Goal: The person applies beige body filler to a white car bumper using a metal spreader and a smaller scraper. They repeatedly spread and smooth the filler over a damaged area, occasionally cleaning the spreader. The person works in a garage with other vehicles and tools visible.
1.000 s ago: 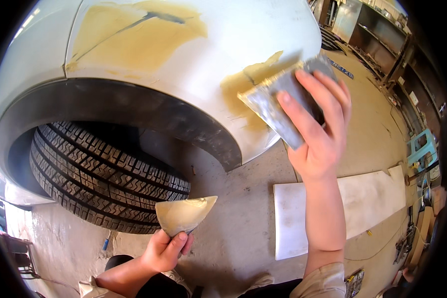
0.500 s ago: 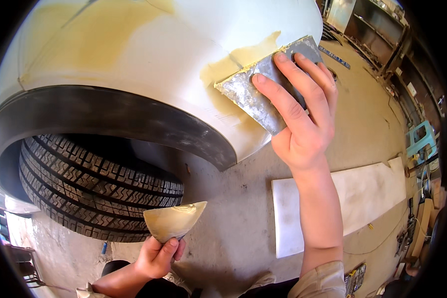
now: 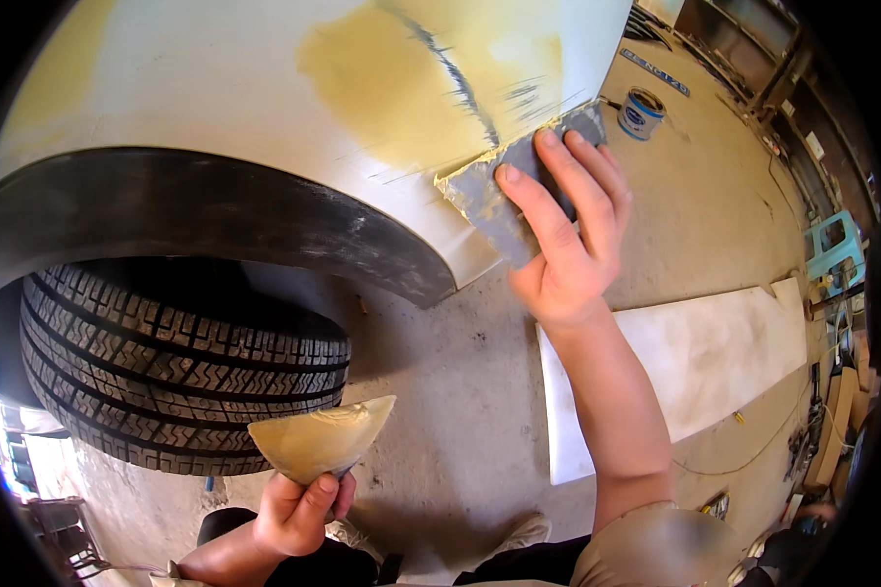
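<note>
My right hand (image 3: 576, 245) grips a flat grey spreader (image 3: 494, 201), fingers spread across its face. Yellow filler lines the spreader's upper edge, which lies against the white car body panel (image 3: 235, 108). Above it is a smooth yellow filler patch (image 3: 362, 93), crossed by a dark jagged streak and a few short scratches. Lower down, my left hand (image 3: 299, 514) is closed around a putty knife, its handle mostly hidden in the fist. The fan-shaped putty knife blade (image 3: 323, 440) points up and carries yellowish filler, mostly along its top edge.
Black wheel arch trim (image 3: 215, 201) curves over a treaded tyre (image 3: 186, 377) at left. A blue-and-white can (image 3: 641, 114) stands on the floor beyond the panel. A long white panel (image 3: 695, 357) lies at right, near a light-blue stool (image 3: 835, 249) and clutter along the wall.
The view has shifted, bringing the can and more of the streaked filler patch into sight. My right hand and the spreader have moved down the panel. My left hand still holds the putty knife.
</note>
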Demonstrator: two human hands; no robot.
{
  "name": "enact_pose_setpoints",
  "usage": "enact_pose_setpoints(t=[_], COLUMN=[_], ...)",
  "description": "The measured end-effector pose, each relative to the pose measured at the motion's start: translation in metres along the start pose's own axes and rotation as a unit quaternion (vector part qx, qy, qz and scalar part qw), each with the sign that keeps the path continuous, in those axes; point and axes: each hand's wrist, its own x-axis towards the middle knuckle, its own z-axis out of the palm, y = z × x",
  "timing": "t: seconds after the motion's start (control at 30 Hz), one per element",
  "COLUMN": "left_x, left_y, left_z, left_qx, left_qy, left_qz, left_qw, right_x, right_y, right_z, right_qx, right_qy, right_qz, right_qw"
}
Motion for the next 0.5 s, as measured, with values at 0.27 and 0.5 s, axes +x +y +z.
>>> enact_pose_setpoints(t=[0.27,0.5], left_x=[0.005,0.007], left_y=[0.002,0.012], left_z=[0.006,0.004], left_qx=[0.011,0.061], left_qy=[-0.028,-0.059], left_qz=[0.022,0.051], left_qw=[0.999,0.995], right_x=[-0.048,-0.022], right_y=[-0.008,-0.069], right_z=[-0.011,-0.085], right_qx=[0.011,0.300], right_qy=[-0.069,-0.188], right_qz=[0.066,0.373], right_qw=[0.995,0.858])
